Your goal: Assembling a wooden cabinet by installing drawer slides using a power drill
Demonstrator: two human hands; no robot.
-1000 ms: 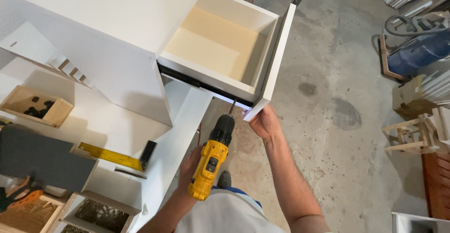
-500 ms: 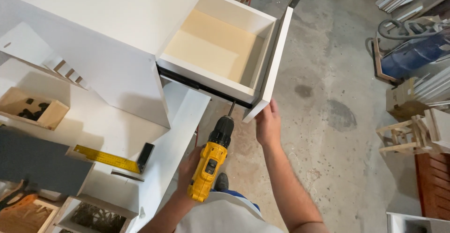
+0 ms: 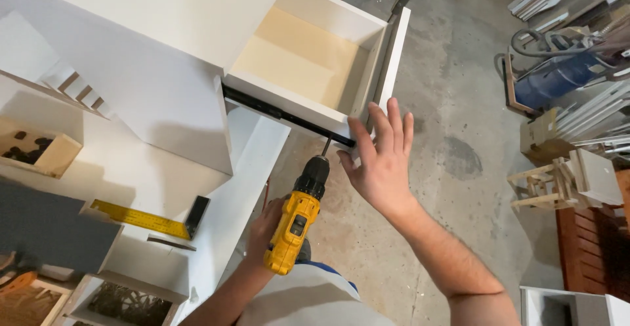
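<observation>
The left hand (image 3: pixel 266 224) is wrapped tight around the grip of a yellow-and-black cordless drill (image 3: pixel 296 224), whose bit points up at the black metal runner (image 3: pixel 285 116) under the pulled-out white drawer with a pale wooden bottom (image 3: pixel 308 54). The right hand (image 3: pixel 380 162) is spread flat, fingers apart, holding nothing; its fingertips lie against the near corner of the white drawer front panel (image 3: pixel 392 57), just right of the drill's chuck. The two hands are close together but not touching. Left of the left hand, on the white table (image 3: pixel 131 168), lies a yellow steel try square with a black stock (image 3: pixel 151 218); farther left sits a small wooden box of dark pieces (image 3: pixel 39 152). Below both hands is grey concrete floor (image 3: pixel 459 103).
</observation>
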